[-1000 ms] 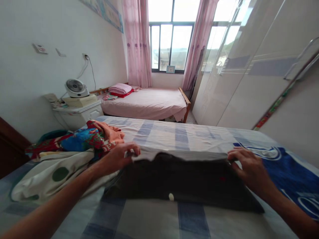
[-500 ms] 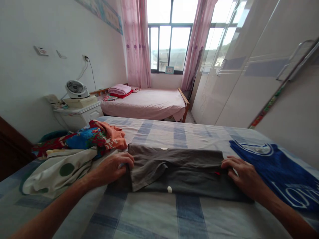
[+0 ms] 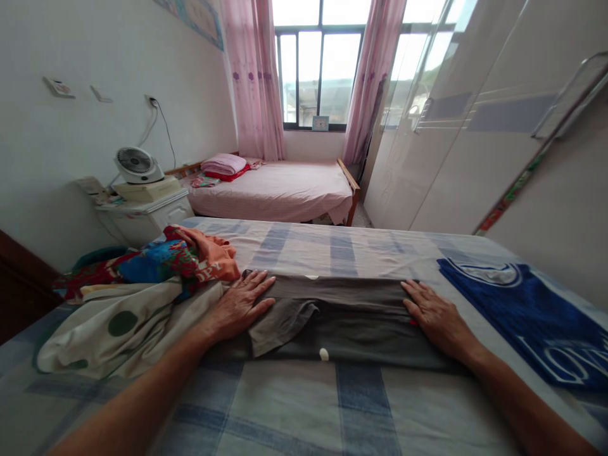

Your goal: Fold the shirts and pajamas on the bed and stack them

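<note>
A dark grey garment point(image 3: 361, 329), partly folded over itself, lies lengthwise across the checked bed sheet point(image 3: 294, 405). One sleeve-like flap rests on top toward its left end. My left hand point(image 3: 242, 304) lies flat on the left end of the cloth, fingers stretched out. At the opposite end, my right hand point(image 3: 434, 313) presses down with its fingers spread, beside a small red tag. Pale spots show at the garment's near and far edges. Both palms cover the fabric under them.
Left of the garment is a heap of clothes: a cream cloth with green dots point(image 3: 142, 329), a patterned blue and red cloth point(image 3: 156, 259) and an orange garment point(image 3: 213, 253). A folded blue shirt point(image 3: 536, 323) lies to the right. Beyond stands a pink bed point(image 3: 285, 187).
Both hands have gone from pinching the garment's ends to lying flat on top of it, fingers extended. They have moved slightly inward. The camera view has shifted a little.
</note>
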### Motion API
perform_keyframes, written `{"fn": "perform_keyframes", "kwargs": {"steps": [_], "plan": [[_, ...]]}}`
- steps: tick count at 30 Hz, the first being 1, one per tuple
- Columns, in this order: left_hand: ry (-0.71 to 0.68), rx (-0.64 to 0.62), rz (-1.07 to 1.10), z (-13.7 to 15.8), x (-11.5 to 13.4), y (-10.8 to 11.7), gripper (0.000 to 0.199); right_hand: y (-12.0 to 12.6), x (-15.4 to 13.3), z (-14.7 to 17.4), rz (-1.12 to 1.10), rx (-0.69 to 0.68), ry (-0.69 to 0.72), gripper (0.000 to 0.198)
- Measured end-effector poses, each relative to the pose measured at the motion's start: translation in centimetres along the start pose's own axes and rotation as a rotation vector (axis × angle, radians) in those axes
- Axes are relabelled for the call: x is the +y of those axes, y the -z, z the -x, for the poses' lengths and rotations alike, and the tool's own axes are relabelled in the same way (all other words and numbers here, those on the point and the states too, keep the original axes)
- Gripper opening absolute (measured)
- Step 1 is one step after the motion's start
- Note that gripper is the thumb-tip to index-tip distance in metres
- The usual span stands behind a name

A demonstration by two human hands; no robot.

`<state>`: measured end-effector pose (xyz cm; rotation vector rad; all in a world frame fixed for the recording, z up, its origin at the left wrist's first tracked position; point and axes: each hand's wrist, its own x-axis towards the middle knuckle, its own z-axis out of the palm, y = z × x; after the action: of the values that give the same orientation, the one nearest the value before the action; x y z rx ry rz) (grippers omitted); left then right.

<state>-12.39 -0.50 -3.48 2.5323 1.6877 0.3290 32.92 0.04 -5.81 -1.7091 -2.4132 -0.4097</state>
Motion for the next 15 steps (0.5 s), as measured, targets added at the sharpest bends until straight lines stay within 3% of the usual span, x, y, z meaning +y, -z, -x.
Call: {"fn": "perform_keyframes", "kwargs": {"steps": [8,15], "plan": [[0.01,0.011,0.026,0.0,0.6,0.6,0.058,-0.6,1.2,0.0,-0.095,0.076,0.041,0.05],[0.0,0.02,0.015,0.1,0.1,0.2,0.059,3.9,1.8,-0.4,-0.557,0.15,-0.313,0.048]]}}
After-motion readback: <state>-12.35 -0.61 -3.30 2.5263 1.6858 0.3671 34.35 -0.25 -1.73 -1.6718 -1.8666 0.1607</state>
